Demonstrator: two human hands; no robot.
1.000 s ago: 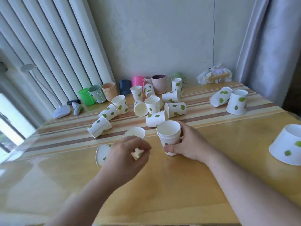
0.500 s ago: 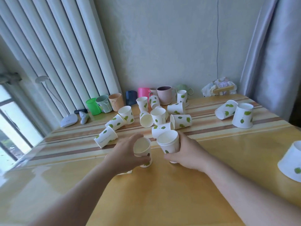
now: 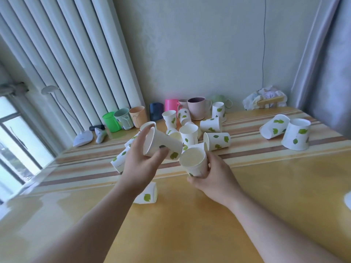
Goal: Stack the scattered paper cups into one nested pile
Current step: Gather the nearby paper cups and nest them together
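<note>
Yellow wooden table (image 3: 209, 224) with striped far half, scattered with white paper cups printed with green leaves (image 3: 216, 140), some upright, some on their sides. Left hand (image 3: 140, 164) grips one tilted leaf-print paper cup (image 3: 161, 145), mouth facing left, raised beside the upright nested pile (image 3: 193, 164) that the right hand (image 3: 216, 179) grips.

I see the left hand (image 3: 141, 164) holding 1 tilted cup (image 3: 161, 146) above the table (image 3: 209, 224), just left of the upright cup (image 3: 193, 164) gripped by the right hand (image 3: 214, 179). Behind both lies a cluster of scattered cups (image 3: 209, 133), with a row of mugs (image 3: 197, 109) against the wall. 2 cups (image 3: 284, 130) sit far right, and 1 fallen cup (image 3: 148, 194) lies under my left wrist.
</note>
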